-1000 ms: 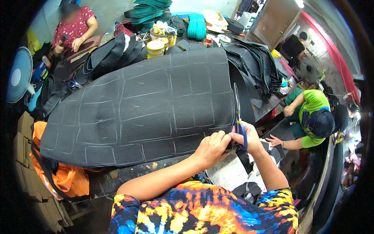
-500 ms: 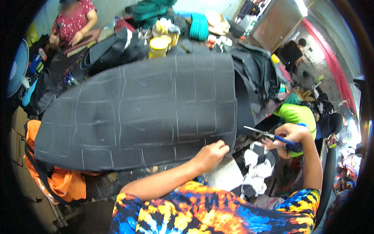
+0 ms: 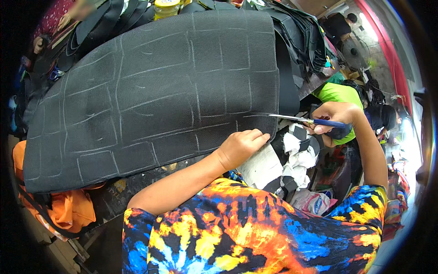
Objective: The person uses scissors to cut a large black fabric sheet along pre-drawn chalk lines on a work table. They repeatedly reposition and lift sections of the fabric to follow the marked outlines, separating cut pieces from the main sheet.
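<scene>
- Taking the black sheet (image 3: 155, 98) as landmark: lying across the bench (image 3: 123, 185), narrowing toward its left end and bearing pale, roughly rectangular outlines.
- Gripping the sheet's lower right corner with the left hand (image 3: 244, 144); pressing the fingers together over the edge, hiding the thumb from view.
- Holding blue-handled scissors (image 3: 331, 123) in the right hand (image 3: 337, 109), just beyond the sheet's right edge; curling the fingers around the handles, partly out of sight.
- Pointing the blades leftward, overlapping the sheet's right edge in view; not revealing whether touching or cutting.
- Judging by the outlines: covering most of the sheet, hence suggesting nearly finished marking.
- Showing no outline visibly cut free; apparently leaving most or all of the cutting undone.
- Lying below the sheet's right end: black and white scraps (image 3: 299, 157), not disclosing their source.
</scene>
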`<state>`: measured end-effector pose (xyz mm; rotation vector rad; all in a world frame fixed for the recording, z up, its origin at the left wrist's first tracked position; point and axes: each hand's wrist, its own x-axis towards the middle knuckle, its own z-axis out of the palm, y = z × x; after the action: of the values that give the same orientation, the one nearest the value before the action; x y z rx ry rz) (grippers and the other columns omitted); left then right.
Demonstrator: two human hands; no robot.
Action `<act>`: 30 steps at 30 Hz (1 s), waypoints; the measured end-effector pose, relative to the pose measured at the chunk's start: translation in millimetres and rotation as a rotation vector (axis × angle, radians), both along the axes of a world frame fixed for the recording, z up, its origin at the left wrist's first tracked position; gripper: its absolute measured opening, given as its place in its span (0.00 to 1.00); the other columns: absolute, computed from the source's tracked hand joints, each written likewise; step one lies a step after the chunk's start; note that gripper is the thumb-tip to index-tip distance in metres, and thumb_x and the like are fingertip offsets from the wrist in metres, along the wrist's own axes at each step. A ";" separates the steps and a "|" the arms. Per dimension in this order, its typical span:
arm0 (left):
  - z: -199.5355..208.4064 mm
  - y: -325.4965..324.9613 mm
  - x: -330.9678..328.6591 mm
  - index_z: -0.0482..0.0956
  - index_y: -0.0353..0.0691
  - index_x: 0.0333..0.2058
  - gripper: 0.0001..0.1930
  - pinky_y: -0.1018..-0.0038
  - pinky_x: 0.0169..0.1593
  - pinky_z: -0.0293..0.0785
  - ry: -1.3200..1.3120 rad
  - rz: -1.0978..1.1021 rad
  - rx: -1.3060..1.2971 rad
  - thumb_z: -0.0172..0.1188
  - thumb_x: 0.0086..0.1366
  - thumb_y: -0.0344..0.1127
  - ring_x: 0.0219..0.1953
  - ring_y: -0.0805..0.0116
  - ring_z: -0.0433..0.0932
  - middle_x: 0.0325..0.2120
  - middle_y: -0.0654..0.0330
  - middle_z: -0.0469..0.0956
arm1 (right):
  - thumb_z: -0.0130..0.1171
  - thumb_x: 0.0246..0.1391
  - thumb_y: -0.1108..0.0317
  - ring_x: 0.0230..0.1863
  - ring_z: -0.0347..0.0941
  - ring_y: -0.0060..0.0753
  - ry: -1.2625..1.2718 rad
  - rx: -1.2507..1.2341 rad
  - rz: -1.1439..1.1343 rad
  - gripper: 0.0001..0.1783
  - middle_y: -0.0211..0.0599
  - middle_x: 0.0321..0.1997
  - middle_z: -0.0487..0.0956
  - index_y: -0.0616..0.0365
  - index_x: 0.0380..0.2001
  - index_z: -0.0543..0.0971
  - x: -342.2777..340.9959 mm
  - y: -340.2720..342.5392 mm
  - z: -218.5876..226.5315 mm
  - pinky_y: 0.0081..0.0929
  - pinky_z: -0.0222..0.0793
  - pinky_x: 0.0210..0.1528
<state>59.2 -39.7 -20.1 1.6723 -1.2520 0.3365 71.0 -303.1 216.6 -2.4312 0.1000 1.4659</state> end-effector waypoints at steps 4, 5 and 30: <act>2.7 0.7 -2.0 0.80 0.36 0.44 0.15 0.71 0.36 0.82 -0.004 -0.017 0.015 0.58 0.56 0.27 0.33 0.62 0.82 0.34 0.58 0.79 | 0.65 0.51 0.35 0.22 0.67 0.20 0.028 0.012 -0.025 0.33 0.24 0.18 0.72 0.58 0.20 0.74 4.8 10.1 -10.8 0.24 0.61 0.24; 3.2 0.6 -2.4 0.80 0.37 0.43 0.15 0.72 0.35 0.81 -0.021 -0.001 0.011 0.58 0.56 0.28 0.33 0.64 0.82 0.33 0.59 0.78 | 0.66 0.51 0.36 0.21 0.66 0.19 0.035 0.014 -0.025 0.32 0.24 0.18 0.71 0.58 0.21 0.74 6.2 11.7 -12.5 0.24 0.60 0.24; 17.9 5.3 -13.9 0.81 0.38 0.42 0.14 0.72 0.36 0.81 -0.055 -0.054 -0.040 0.58 0.56 0.30 0.35 0.64 0.82 0.34 0.59 0.80 | 0.68 0.53 0.45 0.20 0.74 0.21 0.057 0.074 0.051 0.26 0.25 0.16 0.71 0.58 0.22 0.74 13.9 30.5 -34.0 0.22 0.68 0.23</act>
<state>45.4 -34.4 -2.2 1.6012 -1.3206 0.3746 84.8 -272.7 182.6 -2.3502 -0.0041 1.5339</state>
